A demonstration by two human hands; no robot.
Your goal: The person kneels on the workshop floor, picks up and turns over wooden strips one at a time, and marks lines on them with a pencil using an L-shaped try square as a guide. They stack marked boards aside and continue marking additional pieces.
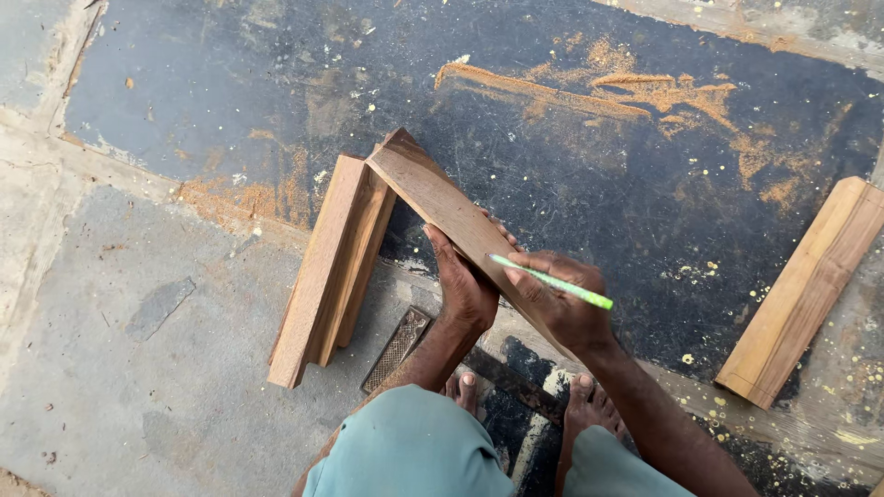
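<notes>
Fingers [440, 244] of left hand [465, 290] clamp brown wood plank [433, 189] w/ tilted end; right hand [557, 304] pinches green pencil [552, 281].

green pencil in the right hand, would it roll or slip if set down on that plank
Probably. The pencil looks thin, smooth and straight, and the plank under it is propped at a tilt against the stacked boards, so it would likely roll or slide off. It seems light and stiff: the right hand pinches it easily, with no bend showing.
</notes>
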